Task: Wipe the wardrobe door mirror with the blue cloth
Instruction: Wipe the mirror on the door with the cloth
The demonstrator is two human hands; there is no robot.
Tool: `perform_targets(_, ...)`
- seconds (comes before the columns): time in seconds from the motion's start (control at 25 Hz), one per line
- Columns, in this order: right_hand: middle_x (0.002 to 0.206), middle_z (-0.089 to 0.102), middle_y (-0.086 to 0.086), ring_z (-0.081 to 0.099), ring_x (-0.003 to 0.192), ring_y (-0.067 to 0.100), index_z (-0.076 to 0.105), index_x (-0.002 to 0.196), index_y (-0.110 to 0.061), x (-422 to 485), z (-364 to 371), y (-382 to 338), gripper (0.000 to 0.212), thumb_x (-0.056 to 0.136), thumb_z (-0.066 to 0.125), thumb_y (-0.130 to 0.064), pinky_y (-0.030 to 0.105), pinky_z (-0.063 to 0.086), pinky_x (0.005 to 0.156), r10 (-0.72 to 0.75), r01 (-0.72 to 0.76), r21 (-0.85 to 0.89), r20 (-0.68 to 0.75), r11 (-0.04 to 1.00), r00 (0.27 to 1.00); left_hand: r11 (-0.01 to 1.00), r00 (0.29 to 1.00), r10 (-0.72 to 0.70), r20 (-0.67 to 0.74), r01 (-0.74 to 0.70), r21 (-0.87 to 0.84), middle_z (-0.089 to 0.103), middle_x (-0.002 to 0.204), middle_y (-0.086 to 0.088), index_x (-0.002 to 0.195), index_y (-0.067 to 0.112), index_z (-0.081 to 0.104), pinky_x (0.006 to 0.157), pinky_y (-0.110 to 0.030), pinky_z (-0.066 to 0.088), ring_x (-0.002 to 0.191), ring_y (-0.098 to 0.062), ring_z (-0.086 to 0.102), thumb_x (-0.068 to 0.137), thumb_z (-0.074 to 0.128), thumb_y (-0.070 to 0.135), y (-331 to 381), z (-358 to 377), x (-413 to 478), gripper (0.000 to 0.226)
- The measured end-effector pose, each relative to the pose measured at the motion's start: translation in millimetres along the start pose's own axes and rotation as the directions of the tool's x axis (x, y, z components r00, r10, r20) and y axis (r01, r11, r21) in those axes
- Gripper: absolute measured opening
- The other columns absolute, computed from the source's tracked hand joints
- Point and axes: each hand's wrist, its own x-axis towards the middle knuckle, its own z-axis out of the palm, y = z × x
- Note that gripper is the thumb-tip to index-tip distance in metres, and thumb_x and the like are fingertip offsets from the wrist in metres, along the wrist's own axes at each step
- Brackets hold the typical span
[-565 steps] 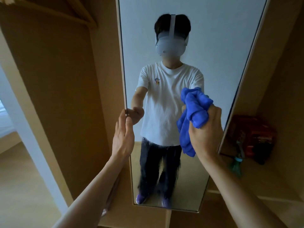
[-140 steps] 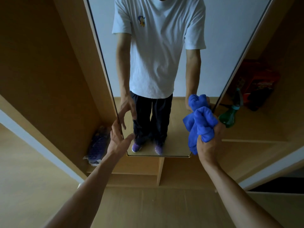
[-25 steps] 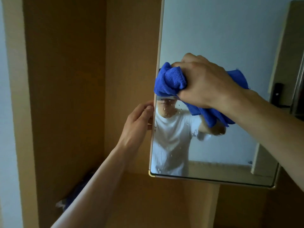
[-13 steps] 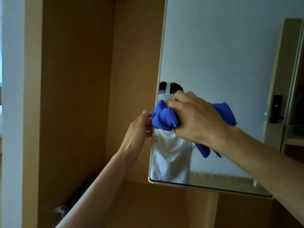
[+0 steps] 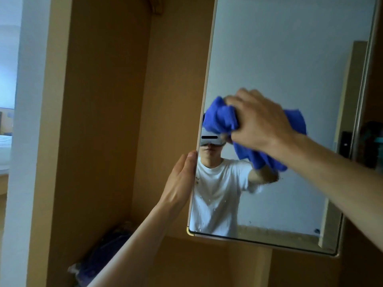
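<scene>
Along the mirror's (image 5: 290, 59) left edge lies the left hand (image 5: 180, 179), fingers straight, its grip flat and loose. Bare glass spreads above and to the right; droplets dot the lower left. The wardrobe (image 5: 103, 121) bay beside it holds a dark bluish bundle (image 5: 103, 251) on its floor. The right hand (image 5: 259, 123) grips the bunched cloth (image 5: 221, 119) against the glass near that edge, with folds spilling out either side.

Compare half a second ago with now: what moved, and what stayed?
The right hand carried the blue cloth up the mirror, from level with the left hand to above it. Unchanged: its grip on the cloth, and the left hand resting on the mirror's left edge.
</scene>
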Motion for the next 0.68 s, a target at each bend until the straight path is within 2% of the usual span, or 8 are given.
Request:
perform_targets(0.16,0.097,0.052,0.001,0.054,0.096,0.031,0.051,0.11,-0.017,42.6,-22.4,22.6,0.036,0.076,0.065,-0.015,0.038,0.033,0.065,0.014,-0.019,-0.069,-0.076,0.997,0.997,1.0,1.0,0.0,-0.029,0.001,0.021,0.072,0.097,0.02,0.091,0.06,0.065,0.096,-0.038,0.052,0.102,-0.006,0.065,0.106,0.028,0.056,8.4,1.6,-3.3,0.041)
perform_targets(0.28,0.094,0.048,-0.002,0.052,0.092,0.029,0.049,0.1,-0.018,23.2,-15.8,21.4,0.033,0.073,0.066,-0.013,0.036,0.03,0.066,-0.117,0.116,-0.041,-0.035,0.992,0.992,1.0,0.999,0.005,-0.038,-0.005,0.021,0.072,0.096,0.015,0.097,0.049,0.064,0.092,-0.037,0.053,0.096,-0.005,0.067,0.106,0.03,0.056,11.8,1.7,-2.9,0.036)
perform_targets(0.36,0.096,0.052,-0.002,0.052,0.09,0.027,0.054,0.102,-0.017,-3.3,-6.3,17.7,0.036,0.069,0.066,-0.015,0.036,0.033,0.068,-0.179,0.18,-0.023,0.018,0.983,0.984,1.0,0.998,0.01,-0.057,-0.009,0.024,0.073,0.092,0.012,0.095,0.043,0.065,0.086,-0.035,0.054,0.091,-0.007,0.069,0.105,0.034,0.054,13.8,2.3,-2.8,0.035)
perform_targets(0.44,0.103,0.058,-0.001,0.052,0.092,0.026,0.058,0.111,-0.017,-35.5,6.4,14.0,0.045,0.066,0.065,-0.018,0.037,0.039,0.072,-0.197,0.198,-0.009,0.067,0.98,0.978,0.999,0.997,0.016,-0.077,-0.013,0.038,0.071,0.095,0.004,0.095,0.035,0.065,0.087,-0.042,0.054,0.094,-0.018,0.067,0.105,0.037,0.053,13.2,5.5,-4.0,0.035)
perform_targets(0.52,0.106,0.059,-0.002,0.051,0.092,0.022,0.058,0.114,-0.018,-71.0,20.6,9.8,0.047,0.068,0.063,-0.015,0.029,0.033,0.075,-0.212,0.214,-0.01,0.082,0.977,0.974,0.998,0.995,0.022,-0.099,-0.016,0.061,0.068,0.099,-0.001,0.098,0.031,0.064,0.09,-0.049,0.053,0.096,-0.023,0.065,0.104,0.04,0.052,10.4,10.2,-6.3,0.033)
perform_targets(0.6,0.106,0.059,-0.003,0.049,0.091,0.019,0.056,0.113,-0.021,-99.9,31.6,5.6,0.04,0.074,0.053,-0.018,0.026,0.028,0.077,-0.243,0.245,-0.015,0.094,0.969,0.966,0.997,0.993,0.034,-0.116,-0.025,0.078,0.067,0.106,0.002,0.103,0.036,0.062,0.095,-0.052,0.053,0.102,-0.021,0.063,0.103,0.043,0.05,7.8,13.8,-7.8,0.023)
perform_targets(0.68,0.109,0.059,-0.002,0.049,0.091,0.02,0.055,0.115,-0.02,-114.4,35.2,7.4,0.041,0.077,0.041,-0.021,0.03,0.036,0.079,-0.263,0.265,0.004,0.118,0.964,0.957,0.994,0.991,0.045,-0.128,-0.032,0.103,0.064,0.113,0.006,0.105,0.043,0.057,0.098,-0.05,0.052,0.108,-0.018,0.061,0.102,0.048,0.05,7.0,16.5,-9.5,0.012)
